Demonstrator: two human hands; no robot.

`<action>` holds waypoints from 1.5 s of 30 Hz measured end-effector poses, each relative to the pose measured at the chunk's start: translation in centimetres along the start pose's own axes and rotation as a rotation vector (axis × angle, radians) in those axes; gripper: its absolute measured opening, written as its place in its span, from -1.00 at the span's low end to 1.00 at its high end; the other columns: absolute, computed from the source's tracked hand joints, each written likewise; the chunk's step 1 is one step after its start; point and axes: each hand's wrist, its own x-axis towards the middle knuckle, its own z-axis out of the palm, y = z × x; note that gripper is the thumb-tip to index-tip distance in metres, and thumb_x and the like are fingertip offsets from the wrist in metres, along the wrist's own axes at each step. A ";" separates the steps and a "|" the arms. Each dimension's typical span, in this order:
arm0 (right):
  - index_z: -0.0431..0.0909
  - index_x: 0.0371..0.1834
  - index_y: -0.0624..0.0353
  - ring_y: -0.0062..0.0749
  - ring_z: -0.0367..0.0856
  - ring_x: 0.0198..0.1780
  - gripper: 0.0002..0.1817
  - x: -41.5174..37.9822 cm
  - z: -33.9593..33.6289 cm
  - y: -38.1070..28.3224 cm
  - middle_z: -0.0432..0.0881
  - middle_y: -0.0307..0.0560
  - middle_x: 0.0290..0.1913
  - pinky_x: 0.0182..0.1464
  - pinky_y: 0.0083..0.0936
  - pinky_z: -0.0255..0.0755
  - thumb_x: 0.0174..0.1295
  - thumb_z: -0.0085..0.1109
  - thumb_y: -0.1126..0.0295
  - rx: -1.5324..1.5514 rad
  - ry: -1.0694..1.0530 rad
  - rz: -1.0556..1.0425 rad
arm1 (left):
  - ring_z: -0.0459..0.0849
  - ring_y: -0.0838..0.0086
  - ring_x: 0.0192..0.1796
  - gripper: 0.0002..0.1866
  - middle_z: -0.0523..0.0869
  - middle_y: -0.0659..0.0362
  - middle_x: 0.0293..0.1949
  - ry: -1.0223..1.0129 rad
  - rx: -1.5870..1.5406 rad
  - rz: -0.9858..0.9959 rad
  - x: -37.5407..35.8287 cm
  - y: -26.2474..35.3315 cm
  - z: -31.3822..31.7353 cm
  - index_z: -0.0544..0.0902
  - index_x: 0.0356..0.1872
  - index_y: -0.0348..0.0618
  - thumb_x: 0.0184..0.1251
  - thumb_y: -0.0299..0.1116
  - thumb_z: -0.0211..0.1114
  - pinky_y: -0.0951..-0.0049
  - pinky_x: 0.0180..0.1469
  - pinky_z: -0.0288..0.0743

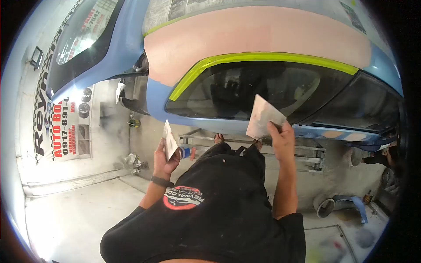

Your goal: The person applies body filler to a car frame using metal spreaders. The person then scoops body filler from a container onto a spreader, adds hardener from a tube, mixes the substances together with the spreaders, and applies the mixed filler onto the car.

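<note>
My left hand (165,161) grips a thin, pale spreader card (170,139) that stands nearly upright, its pointed end up. In my right hand (282,136), thumb across the face, is a squarish flat spreader plate (264,116) smeared with pinkish filler. The plate overlaps the dark side window (210,94) of a blue car in this view. Above that window, pink filler (263,37) covers a long stretch of the car's roof edge. Bright yellow-green masking tape (272,56) borders the glass.
Newspaper (197,6) masks part of the car at the top. The raised rear hatch (118,48) is at left. A low metal bench (302,158) stands beneath the car's side. A bucket (324,207) and a blue curved panel (357,206) lie lower right; another person's arm (376,158) shows at far right.
</note>
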 end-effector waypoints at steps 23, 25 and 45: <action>0.64 -0.16 0.10 -0.06 0.65 -0.16 -0.83 7.8 19.9 -17.4 0.62 -0.04 -0.25 -0.14 -0.17 0.54 0.19 0.18 0.51 -1.733 -0.122 -0.682 | 0.71 0.32 0.10 -0.51 0.67 0.08 0.14 -0.242 0.265 0.198 3.0 6.7 1.9 0.42 0.33 -0.23 0.57 -0.12 0.13 0.23 0.20 0.61; 0.64 -0.16 0.10 -0.06 0.65 -0.17 -0.83 7.4 20.5 -17.6 0.62 -0.04 -0.26 -0.15 -0.16 0.54 0.19 0.18 0.52 -1.755 -0.093 -0.675 | 0.71 0.32 0.11 -0.51 0.67 0.07 0.15 -0.256 0.282 0.190 3.2 7.3 1.9 0.41 0.33 -0.25 0.57 -0.12 0.13 0.23 0.20 0.61; 0.65 0.07 0.18 -0.38 0.57 -0.27 -0.69 2.0 18.5 -13.7 0.59 -0.08 -0.27 -0.13 -0.52 0.45 0.28 0.14 0.60 -0.911 0.012 -0.449 | 0.73 0.51 -0.10 -0.68 0.74 0.19 -0.03 -0.328 0.376 0.111 5.7 6.3 6.2 0.62 0.11 -0.18 0.56 -0.18 0.17 0.42 -0.03 0.64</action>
